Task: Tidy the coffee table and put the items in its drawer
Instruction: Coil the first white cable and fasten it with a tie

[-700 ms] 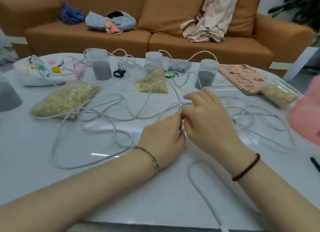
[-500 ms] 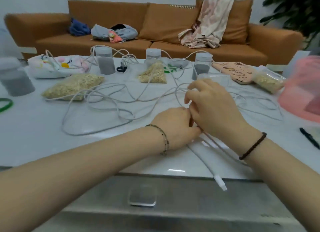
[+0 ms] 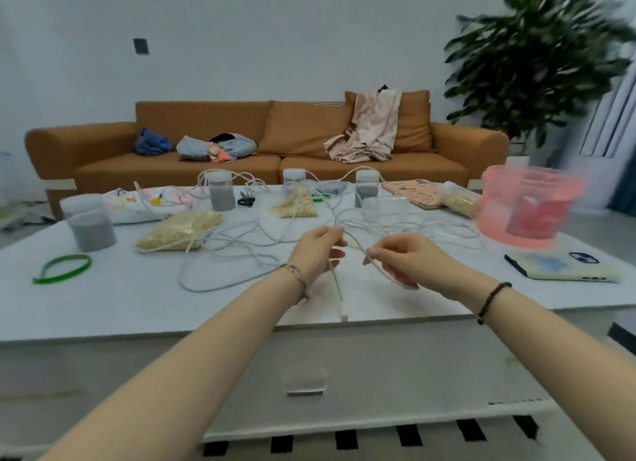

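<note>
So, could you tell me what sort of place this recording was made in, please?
Most likely a home living room: an orange sofa strewn with clothes stands behind the white coffee table, and a large potted plant fills the right corner.

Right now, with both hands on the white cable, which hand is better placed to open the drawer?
Left, probably. The left hand sits almost directly above the drawer handle, while the right hand is off to the side. Both grip the white cable, so one must let go.

Left grip (image 3: 317,250) and right grip (image 3: 402,261), extended toward 12 o'clock, each pinch the thin white cable (image 3: 339,292).
</note>
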A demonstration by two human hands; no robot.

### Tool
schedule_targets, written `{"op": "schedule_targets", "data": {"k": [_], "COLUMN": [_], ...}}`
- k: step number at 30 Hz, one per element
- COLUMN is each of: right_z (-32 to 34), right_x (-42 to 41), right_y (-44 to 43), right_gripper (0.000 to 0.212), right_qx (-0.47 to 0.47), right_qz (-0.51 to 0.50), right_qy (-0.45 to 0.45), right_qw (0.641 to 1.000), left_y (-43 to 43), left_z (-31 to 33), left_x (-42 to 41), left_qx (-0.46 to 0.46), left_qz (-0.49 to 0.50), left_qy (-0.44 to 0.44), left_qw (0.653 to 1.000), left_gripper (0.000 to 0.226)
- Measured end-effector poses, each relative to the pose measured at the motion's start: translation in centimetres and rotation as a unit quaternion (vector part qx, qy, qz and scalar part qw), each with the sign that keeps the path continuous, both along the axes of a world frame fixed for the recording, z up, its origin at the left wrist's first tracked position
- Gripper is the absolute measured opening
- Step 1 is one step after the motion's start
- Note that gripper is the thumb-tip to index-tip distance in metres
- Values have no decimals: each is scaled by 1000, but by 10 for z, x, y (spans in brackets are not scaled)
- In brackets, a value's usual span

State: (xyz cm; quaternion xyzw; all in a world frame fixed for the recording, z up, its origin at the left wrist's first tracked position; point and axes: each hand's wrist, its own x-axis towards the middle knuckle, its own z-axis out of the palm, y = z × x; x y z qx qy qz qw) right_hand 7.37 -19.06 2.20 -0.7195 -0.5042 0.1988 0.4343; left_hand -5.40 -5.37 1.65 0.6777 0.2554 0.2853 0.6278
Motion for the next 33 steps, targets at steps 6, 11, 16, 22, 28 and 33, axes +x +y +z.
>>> {"op": "schedule_targets", "data": {"k": [6, 11, 16, 22, 28, 33], "right_z": [9, 7, 3, 21, 20, -1], "right_x": [-6, 8, 38, 67, 64, 55], "right_y": [46, 80, 109, 128, 156, 165], "right_gripper": [30, 28, 42, 32, 25, 18], "right_qx": [64, 69, 103, -21, 97, 232], "right_qz": [-27, 22, 75, 15, -102, -123], "right_qy": [45, 74, -52, -346, -360, -308], "right_qw": [997, 995, 990, 938, 922, 914], "left_y": [23, 58, 119, 167, 153, 133], "left_z": [14, 8, 23, 34, 15, 6], "left_x": [4, 19, 44, 55, 53, 55], "left_qx": [-229, -265, -297, -218, -222, -129], "left_qz": [-40, -51, 12, 0, -104, -118], "left_qy": [-174, -245, -318, -239, -189, -152], "left_qw": [957, 931, 900, 946, 951, 973], "left_gripper": [25, 34, 34, 31, 17, 21]}}
